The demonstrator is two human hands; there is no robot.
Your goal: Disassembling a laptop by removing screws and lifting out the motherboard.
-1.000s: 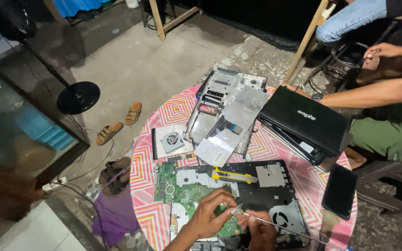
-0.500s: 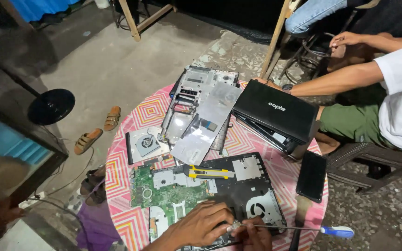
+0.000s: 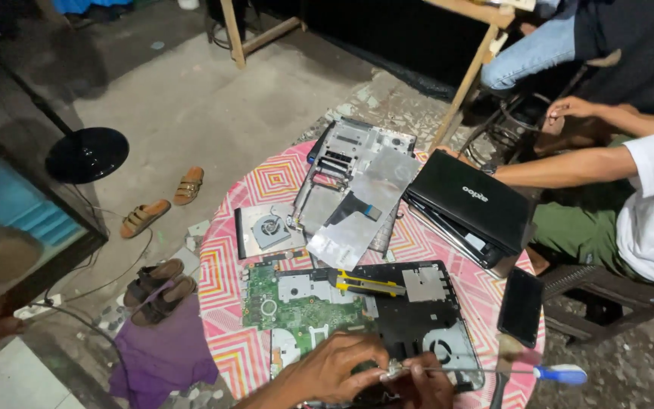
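Note:
My left hand (image 3: 334, 371) rests on the near edge of a green motherboard (image 3: 304, 307), its fingertips pinched around the tip of a long screwdriver (image 3: 562, 373) with a blue and white handle. My right hand (image 3: 425, 386) lies just to the right and grips the thin shaft. The handle sticks out to the right over the table. The board sits in a black laptop base (image 3: 418, 318) with a round fan (image 3: 440, 350). A yellow utility knife (image 3: 369, 284) lies across the base.
The round table (image 3: 225, 288) has a pink patterned cloth. On it are a grey disc drive (image 3: 266, 231), a silver laptop chassis (image 3: 350, 174), a closed black laptop (image 3: 467, 204) and a dark phone (image 3: 521, 307). Another person (image 3: 652, 204) sits at right. Sandals (image 3: 145, 218) lie on the floor.
The view has shifted, so the table sits more central. My hands stay at the board's near edge; the screwdriver's handle now shows fully at right.

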